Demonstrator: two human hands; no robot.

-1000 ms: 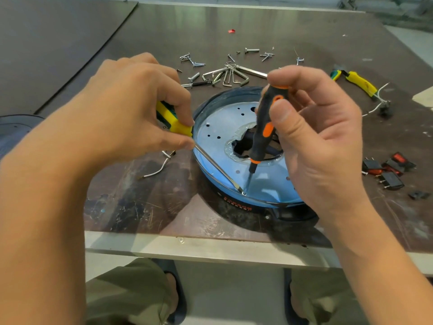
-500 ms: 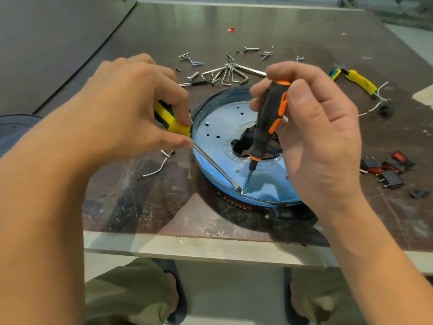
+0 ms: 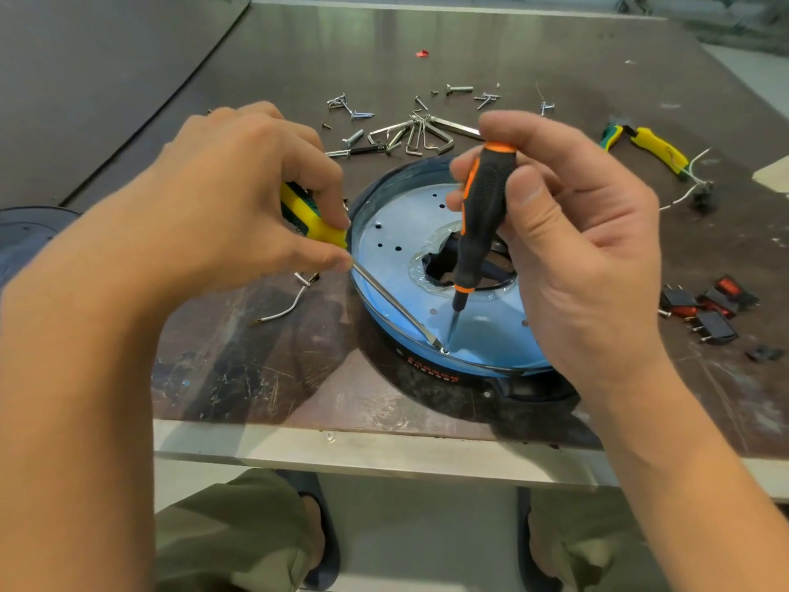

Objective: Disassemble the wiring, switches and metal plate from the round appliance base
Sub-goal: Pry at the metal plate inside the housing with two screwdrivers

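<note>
Head view: right hand (image 3: 589, 258) hides part of the metal plate (image 3: 491, 339).

Recorded: one yellow-handled screwdriver (image 3: 316, 226), one black-and-orange screwdriver (image 3: 486, 224), one round base (image 3: 427, 369), one metal plate (image 3: 486, 339), three rocker switches (image 3: 717, 326), one bunch of hex keys (image 3: 420, 136), two white wires (image 3: 279, 311). Loose screws (image 3: 459, 89) could not be tallied.

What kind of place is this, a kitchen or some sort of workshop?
Most likely a repair or teardown workbench: a scuffed table strewn with loose screws and hex keys, removed rocker switches to the right, and a black-and-orange screwdriver at work on a round appliance base.
</note>
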